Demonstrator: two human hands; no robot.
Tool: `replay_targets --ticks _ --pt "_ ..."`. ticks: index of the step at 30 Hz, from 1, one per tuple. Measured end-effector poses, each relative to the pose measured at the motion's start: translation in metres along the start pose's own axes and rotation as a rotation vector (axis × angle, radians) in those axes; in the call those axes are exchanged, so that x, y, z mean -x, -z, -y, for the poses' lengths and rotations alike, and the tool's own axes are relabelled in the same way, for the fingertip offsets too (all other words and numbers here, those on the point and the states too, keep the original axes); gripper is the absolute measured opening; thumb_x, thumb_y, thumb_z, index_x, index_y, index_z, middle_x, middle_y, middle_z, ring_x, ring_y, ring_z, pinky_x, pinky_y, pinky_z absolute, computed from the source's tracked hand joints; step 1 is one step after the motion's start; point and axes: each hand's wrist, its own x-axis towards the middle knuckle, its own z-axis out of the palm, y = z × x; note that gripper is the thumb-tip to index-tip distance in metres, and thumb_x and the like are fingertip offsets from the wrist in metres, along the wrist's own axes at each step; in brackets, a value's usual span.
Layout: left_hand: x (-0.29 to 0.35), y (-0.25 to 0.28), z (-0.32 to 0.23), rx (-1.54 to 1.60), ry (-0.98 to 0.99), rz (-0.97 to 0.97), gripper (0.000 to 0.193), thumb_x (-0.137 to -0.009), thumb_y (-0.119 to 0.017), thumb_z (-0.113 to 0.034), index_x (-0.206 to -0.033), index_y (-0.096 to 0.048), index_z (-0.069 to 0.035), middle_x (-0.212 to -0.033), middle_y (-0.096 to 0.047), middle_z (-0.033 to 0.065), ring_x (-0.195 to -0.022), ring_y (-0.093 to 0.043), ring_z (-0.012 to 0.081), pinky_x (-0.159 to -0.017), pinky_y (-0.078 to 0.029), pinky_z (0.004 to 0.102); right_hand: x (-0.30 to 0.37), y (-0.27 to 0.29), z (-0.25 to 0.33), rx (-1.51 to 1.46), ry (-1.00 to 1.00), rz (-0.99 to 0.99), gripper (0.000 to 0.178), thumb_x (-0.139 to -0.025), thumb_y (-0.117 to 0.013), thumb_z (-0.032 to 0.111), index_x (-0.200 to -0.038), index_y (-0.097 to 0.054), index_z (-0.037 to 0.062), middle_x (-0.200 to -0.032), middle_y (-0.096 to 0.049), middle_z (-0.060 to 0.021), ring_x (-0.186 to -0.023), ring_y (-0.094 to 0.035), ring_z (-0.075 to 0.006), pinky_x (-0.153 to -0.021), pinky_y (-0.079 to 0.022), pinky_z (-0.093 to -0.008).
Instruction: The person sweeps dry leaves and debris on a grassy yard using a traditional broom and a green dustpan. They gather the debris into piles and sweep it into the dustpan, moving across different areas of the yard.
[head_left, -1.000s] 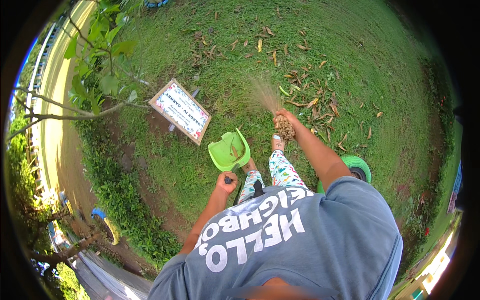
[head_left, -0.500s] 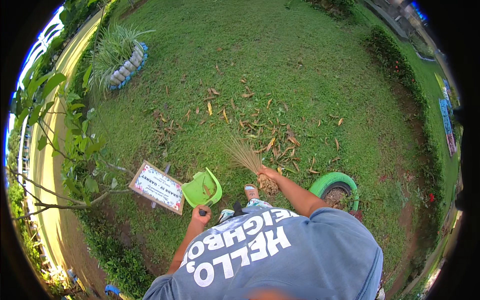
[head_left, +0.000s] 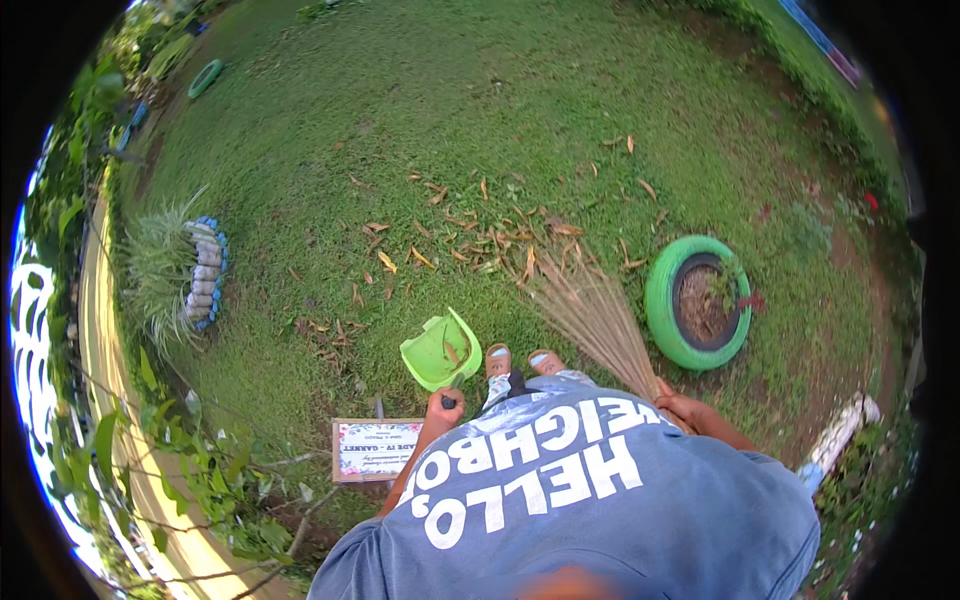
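My left hand [head_left: 446,405] is closed round the dark handle of a light-green dustpan [head_left: 437,352], which has a few dry leaves in it. To the right, my right hand [head_left: 688,410] grips the bound end of a stick broom [head_left: 590,315]. The broom's thin bristles fan out up and to the left, their tips among scattered brown and yellow leaves [head_left: 480,240] on the grass. Both sandalled feet [head_left: 520,361] stand between dustpan and broom.
A green-painted tyre planter [head_left: 664,335] sits right of the broom. A framed sign [head_left: 370,462] is near my left forearm, with leafy branches [head_left: 230,505] beside it. At far left, a spiky plant [head_left: 155,265] grows behind a stone-and-blue border [head_left: 206,275]. Another leaf patch [head_left: 330,343] lies left of the dustpan.
My view has turned and shifted, moving the sign and tyre in the picture. My right hand has swung the broom out to the right, bristles now spread towards the leaves. The dustpan stays in my left hand.
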Motion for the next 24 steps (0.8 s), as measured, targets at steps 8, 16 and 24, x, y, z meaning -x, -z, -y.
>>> replay_targets --ticks 8,16,24 --pt "-0.021 -0.047 -0.047 -0.196 0.201 -0.159 0.018 -0.081 -0.044 -0.005 -0.064 -0.038 -0.006 -0.054 -0.039 0.0014 -0.044 -0.041 0.0120 -0.040 -0.037 0.0230 -0.070 -0.050 -0.037 -1.003 -0.061 0.143 0.028 -0.080 -0.053 0.028 -0.057 -0.049 0.0117 -0.051 -0.052 -0.0027 -0.043 -0.051 -0.0169 -0.039 -0.042 -0.0298" --pt "-0.039 -0.083 -0.061 -0.372 0.341 -0.287 0.015 -0.079 -0.049 -0.003 -0.069 -0.038 -0.003 -0.055 -0.041 0.0025 -0.045 -0.043 0.0121 -0.041 -0.039 0.0224 -0.123 -0.180 0.078 -0.957 0.145 0.448 0.016 -0.078 -0.052 0.019 -0.068 -0.051 0.0062 -0.060 -0.053 -0.0037 -0.047 -0.051 -0.0142 -0.044 -0.046 -0.0286" --pt "-0.066 -0.100 -0.038 -0.441 0.336 -0.354 0.017 -0.082 -0.043 -0.005 -0.067 -0.037 -0.007 -0.054 -0.037 0.0004 -0.045 -0.040 0.0107 -0.042 -0.037 0.0218 -0.016 -0.107 -0.006 -0.982 -0.084 -0.145 0.006 -0.078 -0.054 0.013 -0.082 -0.050 0.0117 -0.059 -0.054 -0.0050 -0.045 -0.052 -0.0147 -0.043 -0.046 -0.0314"
